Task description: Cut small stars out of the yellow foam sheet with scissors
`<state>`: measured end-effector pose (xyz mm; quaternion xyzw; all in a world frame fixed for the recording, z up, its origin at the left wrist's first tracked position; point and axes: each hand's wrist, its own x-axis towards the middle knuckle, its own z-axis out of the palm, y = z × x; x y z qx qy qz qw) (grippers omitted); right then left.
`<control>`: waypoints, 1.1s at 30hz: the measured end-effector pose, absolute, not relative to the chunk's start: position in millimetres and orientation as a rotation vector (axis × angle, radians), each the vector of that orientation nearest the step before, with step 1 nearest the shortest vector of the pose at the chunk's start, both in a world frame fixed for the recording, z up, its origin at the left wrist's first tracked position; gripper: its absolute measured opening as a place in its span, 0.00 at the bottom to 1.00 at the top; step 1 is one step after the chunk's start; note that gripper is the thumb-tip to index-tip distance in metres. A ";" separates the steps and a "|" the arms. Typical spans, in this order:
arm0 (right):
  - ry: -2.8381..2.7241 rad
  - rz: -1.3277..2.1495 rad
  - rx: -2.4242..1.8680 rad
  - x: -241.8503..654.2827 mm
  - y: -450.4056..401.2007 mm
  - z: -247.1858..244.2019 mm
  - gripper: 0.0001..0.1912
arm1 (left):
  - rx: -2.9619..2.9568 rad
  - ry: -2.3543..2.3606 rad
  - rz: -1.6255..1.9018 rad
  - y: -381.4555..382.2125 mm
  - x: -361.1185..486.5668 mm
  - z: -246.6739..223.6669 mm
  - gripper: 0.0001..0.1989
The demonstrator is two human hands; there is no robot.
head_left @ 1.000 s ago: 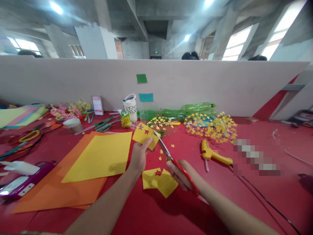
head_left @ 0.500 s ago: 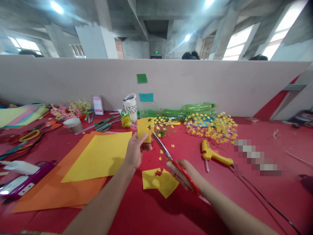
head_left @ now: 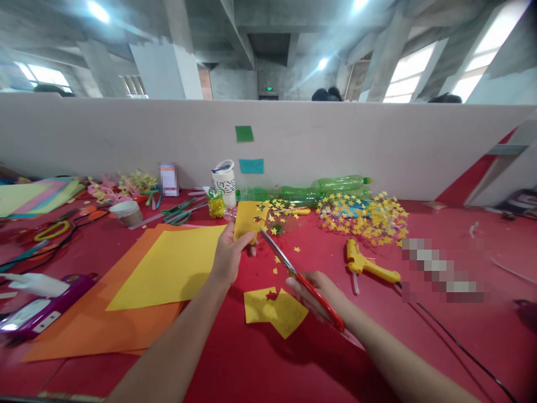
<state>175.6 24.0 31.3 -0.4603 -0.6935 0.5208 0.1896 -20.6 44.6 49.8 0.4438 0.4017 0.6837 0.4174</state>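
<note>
Between thumb and fingers, my left hand (head_left: 230, 253) pinches a small piece of yellow paper (head_left: 248, 217) with star-shaped cuts near its right edge. My right hand (head_left: 316, 291) grips red-handled scissors (head_left: 312, 292); their blades look closed, and the tips lie close to the paper's lower right edge. I cannot tell whether they touch it. Below the hands, two overlapping yellow paper scraps (head_left: 287, 313) lie on the red table, a star-shaped hole in one. A few small cut stars (head_left: 297, 249) are scattered beside the scissors.
Large yellow (head_left: 172, 268) and orange sheets (head_left: 84, 330) lie at left. A yellow glue gun (head_left: 373, 268) with its cable rests at right, before a heap of yellow stars (head_left: 377, 215). Green bottles (head_left: 342, 183) and a white cup (head_left: 225, 184) stand along the partition (head_left: 319, 140).
My left hand has shifted slightly left, tilting the yellow paper so its top leans right. The scissors in my right hand have hardly moved.
</note>
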 end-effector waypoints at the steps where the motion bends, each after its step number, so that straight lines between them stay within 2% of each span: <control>1: -1.936 1.475 -1.291 175.3 23.9 31.4 0.23 | 1.097 0.977 1.709 44.1 -20.6 50.9 0.13; 5: -1.850 1.551 -1.226 174.4 22.5 29.9 0.24 | 0.995 0.747 1.647 40.4 -19.3 55.2 0.15; 9: -1.760 1.622 -1.121 173.9 20.0 29.2 0.24 | 0.837 0.629 1.569 37.4 -12.0 52.2 0.13; 21: -1.892 1.508 -1.189 177.9 24.3 22.8 0.21 | 0.959 0.873 1.613 44.6 -14.8 47.9 0.06; 33: -1.958 1.459 -1.250 179.0 26.2 23.2 0.24 | 0.896 0.934 1.631 48.1 -23.9 45.1 0.06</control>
